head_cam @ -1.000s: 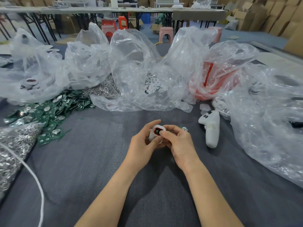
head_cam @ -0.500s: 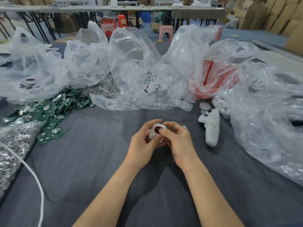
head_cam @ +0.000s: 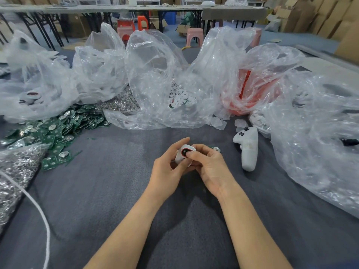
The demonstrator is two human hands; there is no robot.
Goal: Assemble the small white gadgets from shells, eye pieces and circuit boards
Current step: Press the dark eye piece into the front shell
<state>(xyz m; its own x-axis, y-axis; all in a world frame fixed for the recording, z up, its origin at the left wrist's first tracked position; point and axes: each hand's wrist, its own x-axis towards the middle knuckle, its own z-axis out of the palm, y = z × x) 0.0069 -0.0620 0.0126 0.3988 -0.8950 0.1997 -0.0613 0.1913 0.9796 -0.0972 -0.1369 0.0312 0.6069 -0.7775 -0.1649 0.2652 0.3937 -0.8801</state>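
A small white shell [head_cam: 181, 154] with a dark, red-rimmed eye piece in its face is held just above the grey felt table [head_cam: 108, 191]. My left hand [head_cam: 167, 167] grips the shell from the left and below. My right hand [head_cam: 208, 166] holds it from the right, its thumb pressing on the eye piece. A green circuit board [head_cam: 216, 148] peeks out behind my right fingers. A heap of green circuit boards [head_cam: 52, 131] lies at the left.
A white handheld controller [head_cam: 247, 147] lies right of my hands. Clear plastic bags ring the work area: one with finished gadgets [head_cam: 31, 96], one with white discs [head_cam: 180, 96], one with red parts [head_cam: 250, 94]. Bags of metal rings [head_cam: 13, 171] and a white cord [head_cam: 38, 214] lie at left.
Both hands have stayed in place around the shell. My right thumb has shifted slightly on the eye piece.
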